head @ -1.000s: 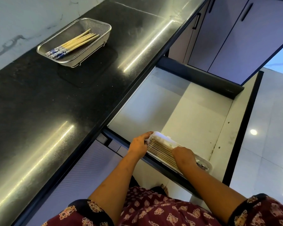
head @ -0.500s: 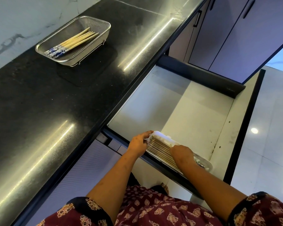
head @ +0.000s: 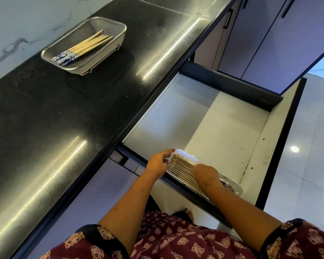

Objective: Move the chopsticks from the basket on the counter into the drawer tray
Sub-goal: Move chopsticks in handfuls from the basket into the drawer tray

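Your left hand (head: 158, 163) pinches the white plastic tray's (head: 184, 155) end in the open drawer (head: 223, 128), right hand (head: 206, 173) fingers flat on chopsticks inside w/ grip unclear, rest lie in the steel mesh basket (head: 118, 29) on the black counter (head: 45, 118); a nudge could skew the row.

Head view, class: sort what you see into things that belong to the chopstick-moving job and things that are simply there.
Part of the job:
- mesh basket on the counter
- loose chopsticks in it
- white tray in the open drawer, already holding chopsticks
- left hand at the tray's end
- right hand over the tray

Simply there:
- black counter
- cabinet doors
- floor tiles
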